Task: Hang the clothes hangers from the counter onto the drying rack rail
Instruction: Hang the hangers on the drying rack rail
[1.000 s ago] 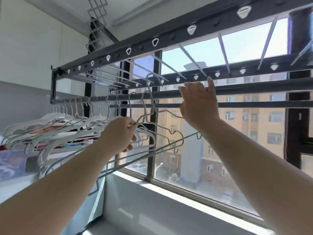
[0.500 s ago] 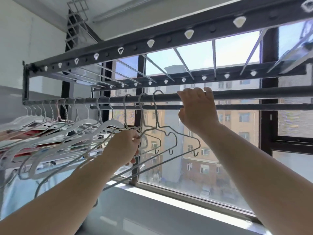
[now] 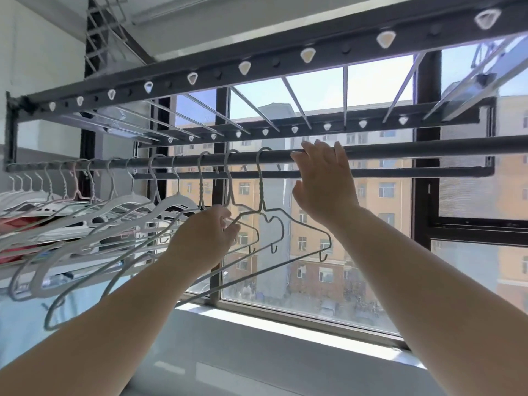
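Note:
A dark round rail [image 3: 400,148] runs across the drying rack at head height. Several wire and plastic hangers [image 3: 114,207] hang from its left part. The rightmost wire hanger [image 3: 285,224] has its hook over the rail. My left hand [image 3: 208,238] pinches the shoulder wires of the wire hangers just left of it. My right hand [image 3: 323,184] is raised with its fingers straight, fingertips resting on top of the rail, to the right of the last hook.
The rack's grey frame [image 3: 285,47] with white clips sits above the rail, a second thinner rail [image 3: 400,172] behind it. A window [image 3: 343,252] with dark frames fills the background. A white sill [image 3: 257,367] lies below. Folded items lie at the left [image 3: 28,232].
The rightmost wire hanger's hook went over the rail and now hangs there. My right hand opened from the rail, fingers now straight. My left hand stays on the wires.

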Action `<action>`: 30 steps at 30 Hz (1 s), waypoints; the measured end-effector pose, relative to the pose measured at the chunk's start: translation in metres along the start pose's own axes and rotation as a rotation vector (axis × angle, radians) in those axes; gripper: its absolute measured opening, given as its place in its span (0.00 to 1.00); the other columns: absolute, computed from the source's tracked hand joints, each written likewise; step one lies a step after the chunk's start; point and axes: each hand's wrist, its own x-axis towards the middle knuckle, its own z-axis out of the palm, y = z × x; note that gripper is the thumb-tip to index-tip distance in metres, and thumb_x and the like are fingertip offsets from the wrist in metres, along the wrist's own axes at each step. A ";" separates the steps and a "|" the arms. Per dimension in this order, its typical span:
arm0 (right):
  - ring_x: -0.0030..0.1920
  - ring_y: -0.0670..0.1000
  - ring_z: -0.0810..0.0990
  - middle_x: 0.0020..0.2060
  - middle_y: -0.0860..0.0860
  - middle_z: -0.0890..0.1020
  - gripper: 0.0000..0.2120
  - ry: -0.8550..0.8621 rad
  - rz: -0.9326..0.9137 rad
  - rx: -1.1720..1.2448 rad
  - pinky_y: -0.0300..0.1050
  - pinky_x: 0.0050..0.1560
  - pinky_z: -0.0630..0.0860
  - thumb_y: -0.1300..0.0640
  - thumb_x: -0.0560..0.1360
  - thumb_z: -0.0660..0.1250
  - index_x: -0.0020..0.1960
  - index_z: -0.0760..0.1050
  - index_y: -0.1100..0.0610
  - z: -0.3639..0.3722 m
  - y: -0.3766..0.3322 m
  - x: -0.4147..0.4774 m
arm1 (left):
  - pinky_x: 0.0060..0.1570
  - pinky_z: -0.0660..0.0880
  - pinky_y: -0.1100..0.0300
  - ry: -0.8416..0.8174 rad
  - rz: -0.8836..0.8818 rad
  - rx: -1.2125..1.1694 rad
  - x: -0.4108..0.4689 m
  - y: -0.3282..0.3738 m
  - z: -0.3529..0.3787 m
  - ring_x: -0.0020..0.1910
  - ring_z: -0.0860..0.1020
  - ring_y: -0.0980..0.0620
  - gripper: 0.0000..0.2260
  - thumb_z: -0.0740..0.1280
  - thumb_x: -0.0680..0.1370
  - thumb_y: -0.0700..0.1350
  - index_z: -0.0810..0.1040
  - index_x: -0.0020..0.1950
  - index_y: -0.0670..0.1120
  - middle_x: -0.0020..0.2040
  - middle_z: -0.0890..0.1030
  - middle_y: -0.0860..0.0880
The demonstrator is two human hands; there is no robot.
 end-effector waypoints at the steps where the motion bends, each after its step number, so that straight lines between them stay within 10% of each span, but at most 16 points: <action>1: 0.72 0.55 0.56 0.71 0.55 0.63 0.21 0.025 0.003 0.012 0.53 0.72 0.43 0.60 0.75 0.59 0.68 0.63 0.59 0.000 0.000 -0.006 | 0.53 0.68 0.58 0.067 0.025 0.003 -0.002 0.002 0.000 0.57 0.74 0.49 0.16 0.60 0.77 0.48 0.70 0.63 0.45 0.59 0.77 0.48; 7: 0.70 0.58 0.62 0.68 0.59 0.67 0.21 -0.016 0.016 -0.013 0.54 0.72 0.50 0.63 0.73 0.60 0.66 0.67 0.62 -0.003 0.009 -0.044 | 0.56 0.64 0.61 0.238 0.192 -0.184 -0.020 0.020 0.010 0.61 0.71 0.51 0.13 0.61 0.76 0.45 0.73 0.60 0.48 0.59 0.76 0.52; 13: 0.65 0.56 0.66 0.66 0.55 0.68 0.23 -0.139 0.084 -0.072 0.48 0.67 0.58 0.62 0.75 0.57 0.69 0.60 0.59 -0.016 0.048 -0.086 | 0.44 0.70 0.63 0.046 0.241 -0.336 -0.039 0.055 0.052 0.41 0.77 0.54 0.06 0.63 0.76 0.43 0.77 0.51 0.49 0.41 0.79 0.55; 19: 0.53 0.56 0.77 0.53 0.54 0.79 0.18 -0.308 0.222 -0.082 0.48 0.52 0.72 0.60 0.78 0.55 0.67 0.63 0.57 -0.044 0.118 -0.154 | 0.41 0.68 0.62 -0.227 0.241 -0.344 -0.070 0.124 0.113 0.43 0.79 0.50 0.08 0.59 0.76 0.47 0.79 0.45 0.53 0.41 0.83 0.52; 30: 0.49 0.55 0.78 0.48 0.53 0.81 0.11 -0.582 0.658 -0.181 0.39 0.39 0.64 0.59 0.76 0.55 0.53 0.74 0.57 -0.172 0.314 -0.350 | 0.36 0.72 0.61 -0.514 0.374 -0.591 -0.178 0.354 0.240 0.36 0.79 0.51 0.08 0.62 0.75 0.48 0.76 0.37 0.54 0.30 0.78 0.58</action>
